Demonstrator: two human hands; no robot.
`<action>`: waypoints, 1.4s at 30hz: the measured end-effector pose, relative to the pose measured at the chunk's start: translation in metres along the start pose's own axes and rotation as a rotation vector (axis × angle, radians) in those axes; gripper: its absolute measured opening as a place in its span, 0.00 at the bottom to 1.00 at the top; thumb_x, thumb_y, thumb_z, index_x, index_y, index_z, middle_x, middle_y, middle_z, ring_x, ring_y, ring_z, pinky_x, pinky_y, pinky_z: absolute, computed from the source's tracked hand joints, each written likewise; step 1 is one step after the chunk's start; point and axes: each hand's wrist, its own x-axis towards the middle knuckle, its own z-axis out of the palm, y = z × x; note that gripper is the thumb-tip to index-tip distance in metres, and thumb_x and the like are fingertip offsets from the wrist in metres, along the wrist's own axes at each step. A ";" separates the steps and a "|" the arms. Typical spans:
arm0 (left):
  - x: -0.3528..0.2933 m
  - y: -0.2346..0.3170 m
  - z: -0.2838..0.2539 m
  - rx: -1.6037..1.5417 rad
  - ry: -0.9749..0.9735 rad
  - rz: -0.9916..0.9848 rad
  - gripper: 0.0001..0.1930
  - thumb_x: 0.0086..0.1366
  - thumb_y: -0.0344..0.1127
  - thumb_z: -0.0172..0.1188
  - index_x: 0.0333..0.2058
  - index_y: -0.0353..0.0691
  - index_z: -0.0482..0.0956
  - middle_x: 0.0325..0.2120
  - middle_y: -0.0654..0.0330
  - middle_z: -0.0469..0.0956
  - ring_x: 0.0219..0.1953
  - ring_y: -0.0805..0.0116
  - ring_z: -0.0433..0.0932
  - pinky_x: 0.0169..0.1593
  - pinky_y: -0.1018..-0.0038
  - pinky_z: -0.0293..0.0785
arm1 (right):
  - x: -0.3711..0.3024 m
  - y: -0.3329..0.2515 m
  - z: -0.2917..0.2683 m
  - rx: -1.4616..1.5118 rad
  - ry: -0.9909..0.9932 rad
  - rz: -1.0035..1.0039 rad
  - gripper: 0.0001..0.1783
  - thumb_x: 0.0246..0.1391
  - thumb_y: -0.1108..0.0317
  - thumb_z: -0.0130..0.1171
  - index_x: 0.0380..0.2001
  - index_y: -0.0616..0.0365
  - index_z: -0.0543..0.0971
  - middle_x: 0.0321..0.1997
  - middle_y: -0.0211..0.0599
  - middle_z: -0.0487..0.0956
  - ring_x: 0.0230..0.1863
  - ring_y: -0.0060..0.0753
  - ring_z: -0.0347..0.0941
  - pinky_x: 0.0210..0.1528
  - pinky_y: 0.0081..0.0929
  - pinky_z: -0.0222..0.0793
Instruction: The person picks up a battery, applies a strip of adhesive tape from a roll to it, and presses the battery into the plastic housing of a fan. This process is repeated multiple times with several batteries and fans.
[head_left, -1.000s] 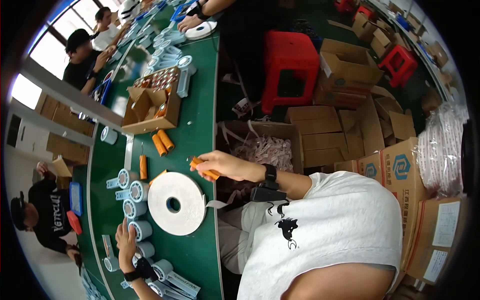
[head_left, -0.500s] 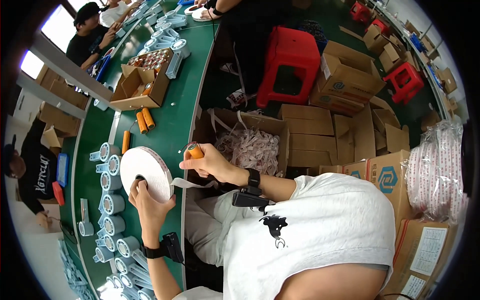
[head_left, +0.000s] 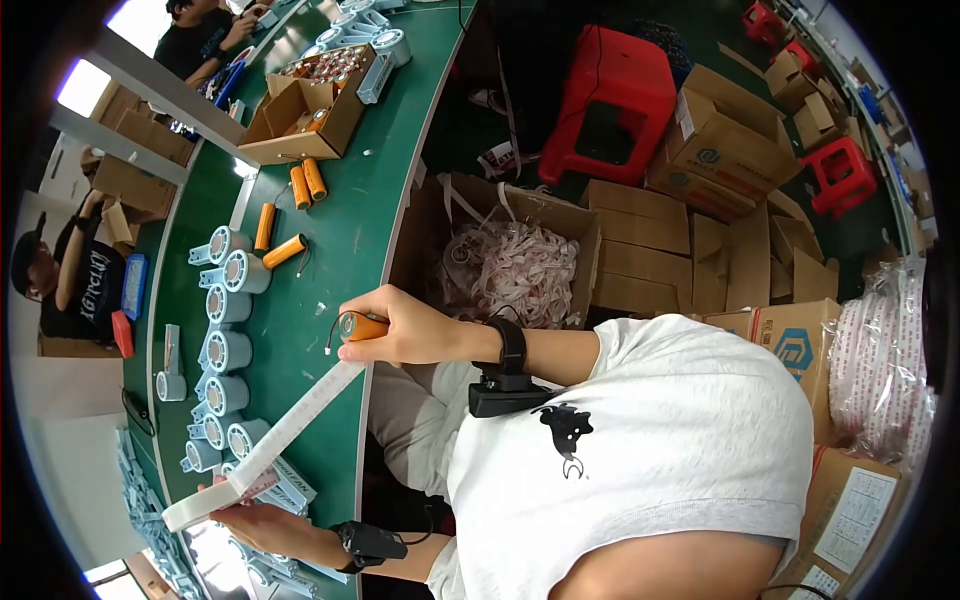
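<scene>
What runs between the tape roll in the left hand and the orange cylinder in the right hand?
In the head view, a taut strip of white tape spans from the tape roll in the left hand to the orange cylinder in the right hand.

Right hand [head_left: 405, 328] over table [head_left: 370, 210] near edge, cylinder cell [head_left: 362, 326] in grip. Tape strip [head_left: 300, 420] runs from cell down-left to tape roll [head_left: 200, 508] in left hand [head_left: 262, 522]. Round holders [head_left: 228, 350] in column left of strip. Loose cells [head_left: 290, 215] beyond holders; open carton [head_left: 305, 105] farther. Scrap box [head_left: 520, 262] right of table, stool [head_left: 608, 100] behind it.
</scene>
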 end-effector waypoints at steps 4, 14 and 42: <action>-0.029 -0.011 -0.019 0.293 0.038 0.058 0.28 0.66 0.50 0.38 0.53 0.29 0.61 0.45 0.47 0.68 0.46 0.62 0.69 0.49 0.70 0.65 | 0.016 0.013 0.004 -0.311 0.052 -0.249 0.09 0.43 0.72 0.54 0.13 0.61 0.69 0.11 0.25 0.64 0.10 0.15 0.55 0.13 0.19 0.52; -0.061 -0.016 -0.043 0.373 0.179 0.165 0.29 0.66 0.48 0.41 0.56 0.28 0.55 0.49 0.46 0.65 0.50 0.58 0.67 0.51 0.71 0.66 | 0.030 0.012 -0.009 0.130 -0.105 0.165 0.17 0.48 0.64 0.45 0.16 0.67 0.73 0.10 0.33 0.66 0.07 0.21 0.57 0.11 0.22 0.53; -0.048 -0.025 0.038 0.670 -0.297 0.221 0.29 0.58 0.48 0.55 0.46 0.26 0.63 0.34 0.50 0.71 0.36 0.58 0.69 0.40 0.69 0.65 | 0.052 -0.012 0.070 -0.359 -0.170 -0.480 0.12 0.42 0.78 0.58 0.34 0.67 0.72 0.32 0.41 0.68 0.35 0.36 0.68 0.37 0.27 0.64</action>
